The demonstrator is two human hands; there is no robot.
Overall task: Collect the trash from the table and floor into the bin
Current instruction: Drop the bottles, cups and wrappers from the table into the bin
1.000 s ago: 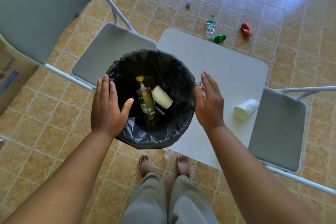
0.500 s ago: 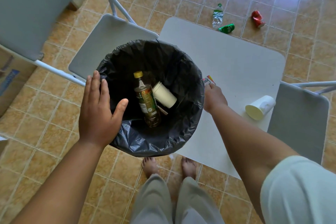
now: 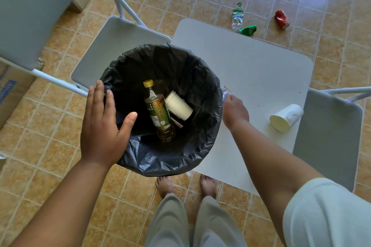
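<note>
Your left hand (image 3: 102, 126) lies flat, fingers spread, on the bin (image 3: 160, 158) rim, likely to steady it (the liner looks slack). Your right hand (image 3: 234, 112) curls down over a small wrapper (image 3: 226, 91) on the table (image 3: 251, 70), just beside the bin. The wrapper's end pokes out past the bent fingers, which seem to pinch it.

We see a pale grey folding chair (image 3: 120, 46) with a white frame. A second chair (image 3: 329, 142) stands well to its right, and a cardboard box (image 3: 14, 102) sits just to its left.
</note>
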